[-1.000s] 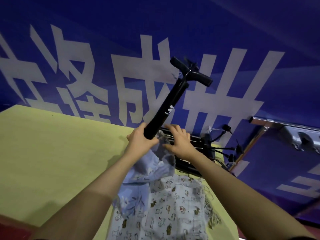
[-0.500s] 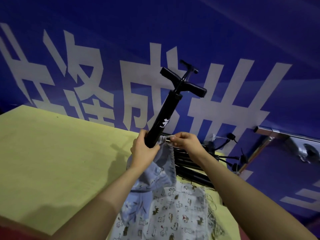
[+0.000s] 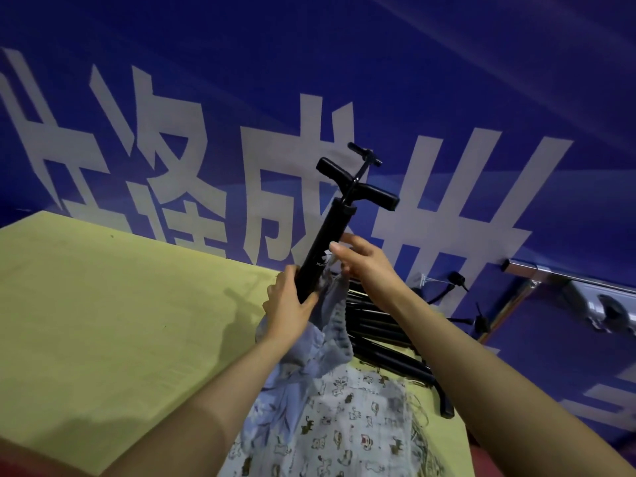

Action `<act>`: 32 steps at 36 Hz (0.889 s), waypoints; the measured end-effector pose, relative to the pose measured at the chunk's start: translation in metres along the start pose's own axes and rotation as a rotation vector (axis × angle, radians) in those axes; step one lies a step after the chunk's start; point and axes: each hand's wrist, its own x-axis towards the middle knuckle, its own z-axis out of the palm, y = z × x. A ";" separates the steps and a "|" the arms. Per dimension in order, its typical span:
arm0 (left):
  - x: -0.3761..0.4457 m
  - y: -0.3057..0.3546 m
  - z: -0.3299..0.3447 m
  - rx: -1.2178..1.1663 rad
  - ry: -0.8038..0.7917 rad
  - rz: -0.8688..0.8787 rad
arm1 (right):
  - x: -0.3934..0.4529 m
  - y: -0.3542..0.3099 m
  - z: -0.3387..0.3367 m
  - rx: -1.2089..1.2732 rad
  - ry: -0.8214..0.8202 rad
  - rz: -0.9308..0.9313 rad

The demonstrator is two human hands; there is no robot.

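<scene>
Over the yellow worktop [image 3: 103, 321], with your left hand [image 3: 287, 311] clamped low on the tilted pump [image 3: 335, 225] above the blue cloth [image 3: 330, 342], close your right hand [image 3: 368, 266], its fingers apart just beside the pump, firmly round it.

Event booth, blue printed banner [image 3: 413, 80], yellow table [image 3: 103, 321]

bare yellow table [image 3: 103, 321] left, black pump stack [image 3: 382, 339] crowding right, banner wall [image 3: 447, 80] behind
</scene>
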 end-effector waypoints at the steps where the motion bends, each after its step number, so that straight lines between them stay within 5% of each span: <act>1: -0.001 0.000 0.000 0.017 -0.007 0.001 | 0.001 -0.001 0.004 -0.016 0.039 -0.007; 10: 0.004 -0.001 -0.012 0.195 -0.048 0.152 | -0.001 0.002 0.017 0.076 0.157 -0.061; 18: 0.029 0.040 -0.047 0.233 0.321 0.551 | -0.005 0.015 0.024 -0.047 0.125 -0.061; 24: 0.042 0.056 -0.056 0.597 0.134 0.684 | -0.005 0.026 0.032 -0.136 0.071 -0.081; 32: 0.045 0.044 -0.060 0.629 0.006 0.695 | -0.006 0.042 0.029 -0.246 0.017 -0.006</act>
